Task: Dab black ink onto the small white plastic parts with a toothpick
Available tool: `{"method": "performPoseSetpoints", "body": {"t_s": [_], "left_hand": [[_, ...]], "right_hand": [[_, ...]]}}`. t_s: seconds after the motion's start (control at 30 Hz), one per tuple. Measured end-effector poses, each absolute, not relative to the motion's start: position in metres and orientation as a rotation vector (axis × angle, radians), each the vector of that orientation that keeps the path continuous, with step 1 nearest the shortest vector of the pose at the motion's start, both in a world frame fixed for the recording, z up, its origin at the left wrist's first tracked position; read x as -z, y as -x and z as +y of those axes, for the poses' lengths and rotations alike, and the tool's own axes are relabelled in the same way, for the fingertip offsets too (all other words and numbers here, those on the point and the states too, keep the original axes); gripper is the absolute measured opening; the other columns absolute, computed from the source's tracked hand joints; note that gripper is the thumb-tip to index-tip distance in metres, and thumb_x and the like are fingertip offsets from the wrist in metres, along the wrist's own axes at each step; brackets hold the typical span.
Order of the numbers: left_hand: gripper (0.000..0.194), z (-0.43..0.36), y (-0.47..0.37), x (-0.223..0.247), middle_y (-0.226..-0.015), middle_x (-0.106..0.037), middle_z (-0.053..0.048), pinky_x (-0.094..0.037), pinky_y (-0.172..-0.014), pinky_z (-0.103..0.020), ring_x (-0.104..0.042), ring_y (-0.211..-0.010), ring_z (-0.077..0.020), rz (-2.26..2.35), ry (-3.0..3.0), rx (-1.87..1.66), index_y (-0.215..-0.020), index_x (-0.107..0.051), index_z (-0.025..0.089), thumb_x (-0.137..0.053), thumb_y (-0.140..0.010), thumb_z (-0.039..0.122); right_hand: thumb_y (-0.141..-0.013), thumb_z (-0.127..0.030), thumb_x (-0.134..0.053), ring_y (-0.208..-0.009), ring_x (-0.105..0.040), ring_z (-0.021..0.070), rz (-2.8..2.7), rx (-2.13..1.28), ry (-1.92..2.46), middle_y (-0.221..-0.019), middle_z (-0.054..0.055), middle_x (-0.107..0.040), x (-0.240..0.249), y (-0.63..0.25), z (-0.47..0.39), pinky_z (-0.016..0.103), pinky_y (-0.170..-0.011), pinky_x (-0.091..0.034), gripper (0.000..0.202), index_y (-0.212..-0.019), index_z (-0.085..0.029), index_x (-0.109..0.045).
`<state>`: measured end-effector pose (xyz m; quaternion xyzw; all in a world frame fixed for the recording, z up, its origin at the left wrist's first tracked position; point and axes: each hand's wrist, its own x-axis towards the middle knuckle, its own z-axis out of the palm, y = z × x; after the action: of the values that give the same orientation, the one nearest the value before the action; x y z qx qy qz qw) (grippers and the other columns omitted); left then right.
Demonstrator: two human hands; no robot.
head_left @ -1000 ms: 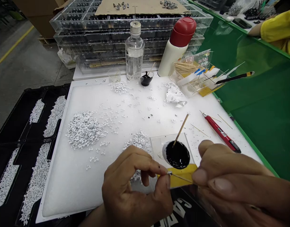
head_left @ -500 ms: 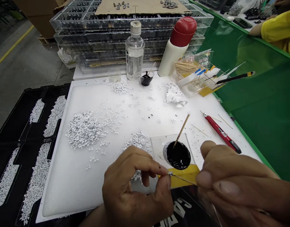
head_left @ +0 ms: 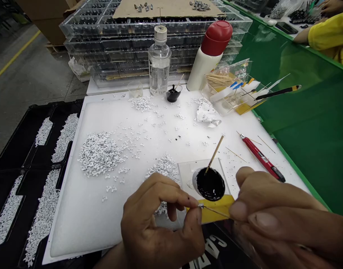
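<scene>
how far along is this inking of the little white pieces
Done: none clearly; whether any pile is finished cannot be told. In hand: left hand pinches one tiny white piece, and right hand touches it with a thin needle-like stick. Left: heaps of small white plastic pieces on the white foam board.

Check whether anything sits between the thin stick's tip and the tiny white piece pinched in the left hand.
Nothing visible does. The left hand pinches the tiny white piece between thumb and forefinger, and the thin stick held by the right hand reaches straight to it, above the yellow card.

White letters, perhaps "CAR", on black tray [head_left: 216,248] below hands
</scene>
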<state>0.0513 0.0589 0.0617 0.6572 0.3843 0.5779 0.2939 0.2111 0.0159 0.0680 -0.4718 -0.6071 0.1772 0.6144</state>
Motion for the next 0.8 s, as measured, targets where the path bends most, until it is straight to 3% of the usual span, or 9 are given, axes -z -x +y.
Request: {"method": "performPoseSetpoints", "body": {"t_s": [0.23, 0.33, 0.43, 0.57, 0.67, 0.73, 0.8], "left_hand": [[0.019, 0.0591, -0.0503, -0.0620, -0.063, -0.072, 0.003, -0.050, -0.042, -0.014, -0.060, -0.049, -0.0076, 1.017, -1.748, -1.537, -0.078, -0.068, 0.019, -0.067, -0.074, 0.000], [0.019, 0.0589, -0.0500, -0.0611, -0.063, -0.072, 0.003, -0.050, -0.042, -0.015, -0.060, -0.048, -0.0078, 1.017, -1.747, -1.531, -0.078, -0.067, 0.019, -0.068, -0.074, 0.000], [0.021, 0.0583, -0.0508, -0.0603, -0.063, -0.072, 0.003, -0.051, -0.042, -0.016, -0.060, -0.049, -0.0083, 1.014, -1.750, -1.517, -0.079, -0.068, 0.019, -0.068, -0.074, -0.001], [0.019, 0.0581, -0.0511, -0.0616, -0.063, -0.071, 0.004, -0.050, -0.042, -0.015, -0.060, -0.049, -0.0077, 1.016, -1.746, -1.524, -0.079, -0.068, 0.019, -0.068, -0.075, 0.001], [0.019, 0.0587, -0.0502, -0.0630, -0.064, -0.071, 0.004, -0.050, -0.043, -0.015, -0.060, -0.049, -0.0073, 1.020, -1.746, -1.530, -0.079, -0.068, 0.019, -0.068, -0.075, 0.001], [0.020, 0.0591, -0.0496, -0.0631, -0.064, -0.072, 0.003, -0.050, -0.042, -0.015, -0.060, -0.049, -0.0080, 1.018, -1.754, -1.521, -0.079, -0.067, 0.019, -0.068, -0.075, 0.000], [0.021, 0.0592, -0.0492, -0.0625, -0.063, -0.072, 0.003, -0.050, -0.041, -0.017, -0.060, -0.048, -0.0090, 1.015, -1.755, -1.513, -0.079, -0.067, 0.020, -0.069, -0.074, 0.000]], "right_hand": [[-0.078, -0.035, -0.100, -0.075, -0.077, 0.0252, -1.397, -0.400, 1.095, -0.089, 0.004, -0.079, -0.0658, -0.2171, 0.0159, 0.043, -0.066, -0.070, 0.030, -0.100, -0.033, -0.080], [-0.087, -0.033, -0.095, -0.064, -0.071, 0.0195, -1.440, -0.377, 1.126, -0.083, 0.001, -0.077, -0.0644, -0.2194, 0.0160, 0.041, -0.067, -0.070, 0.018, -0.097, -0.031, -0.080], [-0.096, -0.032, -0.087, -0.059, -0.066, 0.0129, -1.461, -0.313, 1.151, -0.082, -0.004, -0.076, -0.0654, -0.2163, 0.0175, 0.036, -0.078, -0.070, 0.008, -0.097, -0.030, -0.079], [-0.093, -0.018, -0.089, -0.068, -0.070, 0.0097, -1.427, -0.341, 1.055, -0.093, -0.007, -0.081, -0.0673, -0.2133, 0.0181, 0.027, -0.080, -0.068, 0.024, -0.108, -0.030, -0.075], [-0.097, -0.030, -0.086, -0.063, -0.068, 0.0118, -1.453, -0.371, 1.115, -0.087, -0.004, -0.078, -0.0646, -0.2169, 0.0150, 0.030, -0.072, -0.069, 0.010, -0.102, -0.030, -0.077], [-0.095, -0.042, -0.087, -0.064, -0.071, 0.0168, -1.481, -0.379, 1.158, -0.085, -0.001, -0.076, -0.0622, -0.2194, 0.0126, 0.036, -0.067, -0.070, 0.014, -0.098, -0.032, -0.078], [-0.088, -0.044, -0.093, -0.072, -0.076, 0.0235, -1.451, -0.393, 1.147, -0.088, 0.003, -0.077, -0.0615, -0.2197, 0.0116, 0.040, -0.065, -0.071, 0.022, -0.097, -0.032, -0.077]]}}
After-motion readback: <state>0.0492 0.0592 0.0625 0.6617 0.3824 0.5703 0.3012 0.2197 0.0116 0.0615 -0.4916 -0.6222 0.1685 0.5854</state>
